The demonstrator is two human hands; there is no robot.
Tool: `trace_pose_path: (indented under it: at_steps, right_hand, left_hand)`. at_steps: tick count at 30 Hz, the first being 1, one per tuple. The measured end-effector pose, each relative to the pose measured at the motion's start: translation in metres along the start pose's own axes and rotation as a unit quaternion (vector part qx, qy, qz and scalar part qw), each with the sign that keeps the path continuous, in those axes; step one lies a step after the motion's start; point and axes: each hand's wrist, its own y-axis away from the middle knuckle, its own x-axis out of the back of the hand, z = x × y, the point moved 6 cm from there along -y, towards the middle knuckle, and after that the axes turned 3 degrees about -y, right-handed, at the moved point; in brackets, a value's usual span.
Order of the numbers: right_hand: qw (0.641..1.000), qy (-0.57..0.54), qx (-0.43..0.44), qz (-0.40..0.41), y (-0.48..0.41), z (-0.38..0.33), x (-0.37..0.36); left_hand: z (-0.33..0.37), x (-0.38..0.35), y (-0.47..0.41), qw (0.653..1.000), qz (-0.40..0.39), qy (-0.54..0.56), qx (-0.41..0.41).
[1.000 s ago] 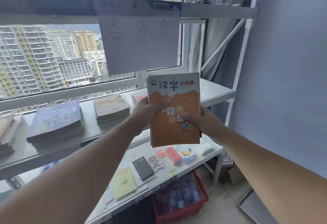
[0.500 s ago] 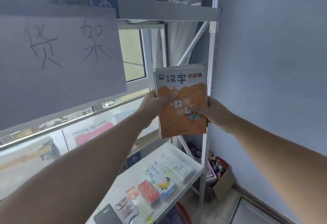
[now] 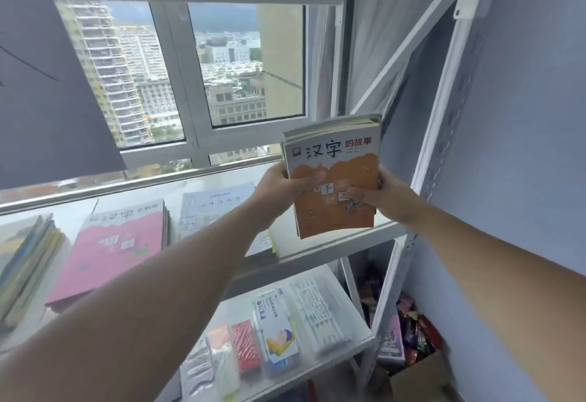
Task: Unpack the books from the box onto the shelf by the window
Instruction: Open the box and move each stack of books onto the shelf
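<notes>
A small stack of orange-covered books (image 3: 336, 176) hangs in the air above the right end of the white shelf (image 3: 333, 251) by the window. My left hand (image 3: 282, 190) grips its left edge, thumb on the cover. My right hand (image 3: 385, 195) grips the right edge, thumb also on the cover. On the shelf lie a pink book stack (image 3: 114, 246), a pale blue book (image 3: 215, 211) and a stack of thin books (image 3: 25, 262) at the far left.
A lower shelf (image 3: 345, 338) carries small packets and boxes (image 3: 276, 332). An open cardboard box (image 3: 415, 373) with colourful packets sits on the floor by the blue wall (image 3: 523, 148). A paper sign (image 3: 47, 84) hangs at upper left. The shelf's white upright (image 3: 440, 109) stands right of the books.
The view has swung and moved nearer the shelf. The window and the books lying on the shelf have come into sight. Both hands hold the orange stack as before.
</notes>
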Motion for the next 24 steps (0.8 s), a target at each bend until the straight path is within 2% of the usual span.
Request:
trace_pose_path:
  at_steps: [5,10,12,15,18,21,24]
  right_hand:
    - [1.0,0.008,-0.011,-0.018,-0.016,0.056,-0.004]
    - [0.996,0.067,-0.004,-0.056,-0.026,0.085,-0.016]
    - [0.996,0.08,-0.009,-0.03,-0.033,0.079,-0.011]
    - [0.997,0.032,-0.064,-0.027,-0.041,0.067,-0.007]
    - [0.995,0.04,-0.095,-0.016,-0.053,0.058,-0.006]
    - [0.988,0.039,-0.148,-0.011,-0.062,0.07,-0.009]
    - [0.976,0.115,-0.187,-0.006,-0.067,0.087,-0.009]
  left_hand:
    - [-0.029,-0.013,0.004,0.997,0.065,0.004,0.039]
    - [-0.048,-0.022,0.012,0.994,0.055,-0.06,0.074]
    - [-0.045,-0.018,0.004,0.989,0.086,-0.092,0.074]
    - [-0.041,-0.012,-0.015,0.98,0.138,-0.088,0.116]
    - [-0.044,-0.012,-0.026,0.959,0.172,-0.121,0.191]
    - [-0.047,-0.018,-0.031,0.94,0.16,-0.176,0.244]
    - [-0.052,-0.02,-0.031,0.926,0.143,-0.217,0.273]
